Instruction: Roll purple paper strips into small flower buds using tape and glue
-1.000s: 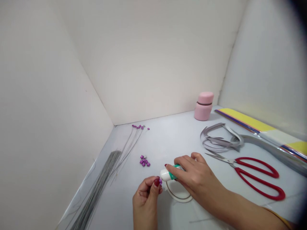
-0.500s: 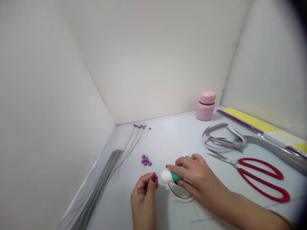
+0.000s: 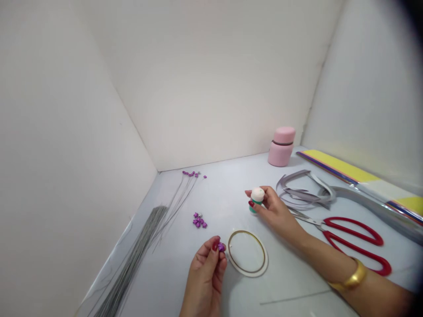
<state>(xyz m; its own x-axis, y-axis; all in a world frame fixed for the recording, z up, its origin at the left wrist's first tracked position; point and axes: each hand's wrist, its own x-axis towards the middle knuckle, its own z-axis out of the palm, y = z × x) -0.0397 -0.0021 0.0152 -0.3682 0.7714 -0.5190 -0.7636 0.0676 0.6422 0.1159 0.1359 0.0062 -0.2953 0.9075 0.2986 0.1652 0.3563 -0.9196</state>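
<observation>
My left hand [image 3: 208,270] pinches a small purple paper star [image 3: 221,248] between thumb and fingertips. Beyond and to the right, my right hand [image 3: 269,207] is wrapped round a small green glue bottle [image 3: 257,200] with a white top, held upright at the table surface. Whether its base touches the table I cannot tell. Between the hands, a thin roll of white tape [image 3: 264,266] lies flat, just right of the left fingertips. A little pile of purple stars [image 3: 200,221] sits beyond my left hand.
A bundle of grey wires [image 3: 132,264] lies at left, some stems tipped with purple stars [image 3: 190,174]. Red-handled scissors [image 3: 357,248], grey paper strips [image 3: 300,193], a pink jar [image 3: 280,147] and packed coloured paper [image 3: 340,167] are on the right. A single wire [image 3: 294,298] lies near the front.
My right hand has moved away from the left, farther back, and the glue bottle has gone from lying sideways to upright. The tape roll is now uncovered. My left hand still holds the purple star.
</observation>
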